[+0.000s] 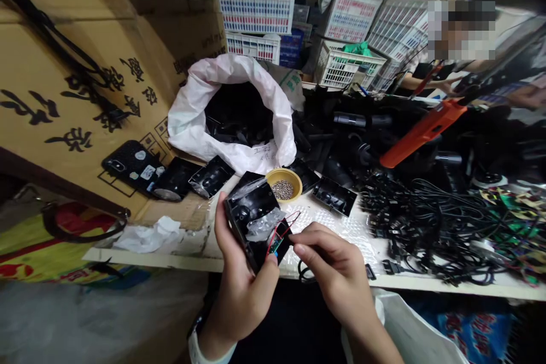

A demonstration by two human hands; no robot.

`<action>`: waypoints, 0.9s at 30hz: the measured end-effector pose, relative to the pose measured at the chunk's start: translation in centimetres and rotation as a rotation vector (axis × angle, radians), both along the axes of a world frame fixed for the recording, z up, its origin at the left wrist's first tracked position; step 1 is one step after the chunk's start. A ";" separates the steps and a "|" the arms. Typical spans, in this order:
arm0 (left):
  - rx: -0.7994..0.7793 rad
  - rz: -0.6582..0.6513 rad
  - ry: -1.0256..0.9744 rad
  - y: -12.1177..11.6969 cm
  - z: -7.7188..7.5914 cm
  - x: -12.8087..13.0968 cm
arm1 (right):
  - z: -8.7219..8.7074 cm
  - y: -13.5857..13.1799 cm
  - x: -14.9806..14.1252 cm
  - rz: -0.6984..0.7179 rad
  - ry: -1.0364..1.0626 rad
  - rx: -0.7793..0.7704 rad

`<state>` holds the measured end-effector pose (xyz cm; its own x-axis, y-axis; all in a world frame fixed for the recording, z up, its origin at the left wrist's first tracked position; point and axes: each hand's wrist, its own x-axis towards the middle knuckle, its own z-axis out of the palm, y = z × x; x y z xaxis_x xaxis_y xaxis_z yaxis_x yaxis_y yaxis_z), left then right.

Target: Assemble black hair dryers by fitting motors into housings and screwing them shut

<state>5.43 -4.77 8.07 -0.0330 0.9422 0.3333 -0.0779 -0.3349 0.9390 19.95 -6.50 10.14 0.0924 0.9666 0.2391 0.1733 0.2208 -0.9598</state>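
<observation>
My left hand [241, 284] is wrapped round a black plastic housing [252, 210], holding it up over the table's front edge with the open side facing me. Inside the housing sit a small green circuit board [276, 243] with red wires and a bit of clear plastic film. My right hand [330, 261] has its fingers pinched together right beside the board, touching the wires. A small yellow bowl [284, 183] of tiny metal screws stands just behind the housing.
A white sack [191, 119] full of black parts stands behind. More black housings [211, 177] and a phone [133, 166] lie to the left by cardboard boxes. A heap of black power cords [430, 222] fills the right. An orange tool [420, 133] hangs there. Another person sits far right.
</observation>
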 end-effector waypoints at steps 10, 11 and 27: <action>-0.448 -0.144 -0.540 0.2 0.9 -0.3 | -0.8 -0.9 0.2 0.144 -0.345 0.264; -0.479 -0.215 -0.602 0.3 0.7 -0.7 | -0.5 -1.1 0.1 0.159 -0.360 0.240; -0.590 -0.502 -1.152 1.7 -2.0 -1.3 | -1.4 0.3 -3.9 -0.079 -0.550 0.208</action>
